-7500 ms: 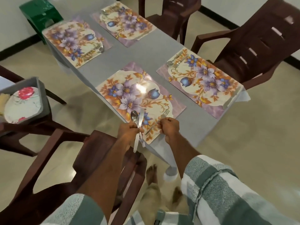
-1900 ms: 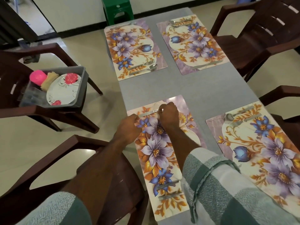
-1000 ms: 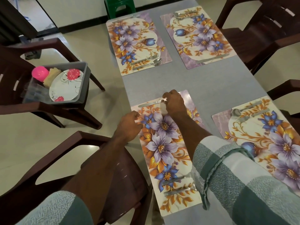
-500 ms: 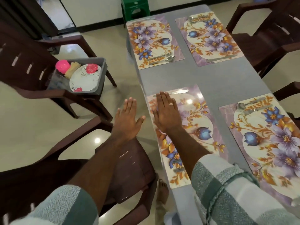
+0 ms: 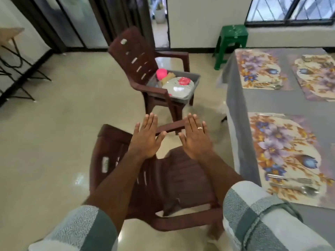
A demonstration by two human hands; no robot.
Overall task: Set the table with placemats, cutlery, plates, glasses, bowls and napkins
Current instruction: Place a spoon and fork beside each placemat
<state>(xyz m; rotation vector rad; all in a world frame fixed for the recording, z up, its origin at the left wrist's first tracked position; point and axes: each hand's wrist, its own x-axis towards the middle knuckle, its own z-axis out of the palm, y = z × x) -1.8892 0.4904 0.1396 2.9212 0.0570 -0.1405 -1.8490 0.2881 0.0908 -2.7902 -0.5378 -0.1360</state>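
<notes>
Both hands are held out flat, palms down, above a brown chair [image 5: 163, 180] beside the table [image 5: 272, 104]. The left hand [image 5: 146, 137] has straight fingers lying close together, thumb angled out; it holds nothing. The right hand [image 5: 196, 137] is the same, with a ring [image 5: 200, 128] on one finger. Ahead, a second brown chair [image 5: 143, 69] carries a grey tub [image 5: 188, 95] containing a flower-patterned plate [image 5: 177, 86], a pink cup [image 5: 161, 73] and a tan item. To the right, the grey-covered table bears floral placemats; the nearest placemat [image 5: 282, 153] has a fork [image 5: 290, 178] and spoon [image 5: 297, 188] at its near end. A green stool [image 5: 231, 42] stands by the wall.
</notes>
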